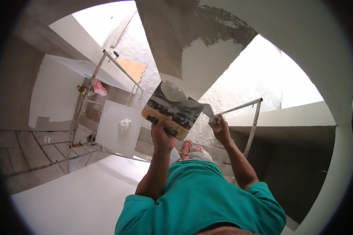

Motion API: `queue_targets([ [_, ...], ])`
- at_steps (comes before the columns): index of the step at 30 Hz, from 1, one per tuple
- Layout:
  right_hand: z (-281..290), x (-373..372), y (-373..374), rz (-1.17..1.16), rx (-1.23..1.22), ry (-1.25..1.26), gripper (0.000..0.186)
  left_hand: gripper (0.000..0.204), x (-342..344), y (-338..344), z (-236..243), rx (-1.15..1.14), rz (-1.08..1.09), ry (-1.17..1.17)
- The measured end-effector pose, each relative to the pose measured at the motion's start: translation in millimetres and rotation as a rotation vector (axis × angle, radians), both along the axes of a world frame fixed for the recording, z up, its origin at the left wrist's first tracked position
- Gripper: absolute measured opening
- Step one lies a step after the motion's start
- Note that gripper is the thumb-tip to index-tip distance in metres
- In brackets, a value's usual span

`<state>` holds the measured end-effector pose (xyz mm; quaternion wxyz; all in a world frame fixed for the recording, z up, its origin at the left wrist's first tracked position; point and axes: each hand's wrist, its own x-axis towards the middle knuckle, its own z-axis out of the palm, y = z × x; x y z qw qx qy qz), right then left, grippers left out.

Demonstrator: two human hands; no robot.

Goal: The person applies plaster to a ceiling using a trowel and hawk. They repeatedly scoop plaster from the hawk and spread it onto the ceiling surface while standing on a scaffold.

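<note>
Over the worn scaffold deck of grey-brown wooden planks [143,147], the left hand [163,137] is clamping the near edge of a broad, rectangular, dark-smeared board with an orange-yellow border [178,114], thumb lying on top. The right hand [221,130] is closing its fingers on a thin, whitish-grey metal putty knife [209,112], whose blade is meeting the board's right corner in view; whether they are touching, I cannot tell.

A soft, rounded heap of white putty [173,91] is sitting at the board's far edge, opposite the gripping hand. That weight could be levering the board downward; if the wrist were tilting, the heap could be sliding off. A hard scrape from the knife could be twisting the board too, since one hand alone is supporting it.

Below, a bare foot [186,145] is standing on the planks, where fallen putty could be making the footing slippery. To the left, a flat white square panel [109,137] is carrying a crumpled white putty lump [124,125]; a stray step could be upsetting it. Farther out, a rusty pale metal rail [122,70] is edging the left side, and a similar tubular rail [239,105] the right.
</note>
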<state>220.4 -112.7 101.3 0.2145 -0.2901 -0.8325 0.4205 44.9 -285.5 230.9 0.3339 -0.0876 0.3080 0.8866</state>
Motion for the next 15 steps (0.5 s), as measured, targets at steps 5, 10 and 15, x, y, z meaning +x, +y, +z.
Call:
queue_targets([
  [5, -25, 113, -19, -0.143, 0.016, 0.024, 0.028, 0.052, 10, 0, -10, 0.019, 0.057, 0.136],
  [10, -36, 151, -51, -0.411, -0.307, -0.099, 0.025, 0.053, -55, 22, -30, 0.030, 0.069, 0.173],
  [15, -51, 172, -77, -0.551, -0.390, -0.179, 0.024, 0.056, -84, 39, -33, 0.075, 0.100, 0.250],
])
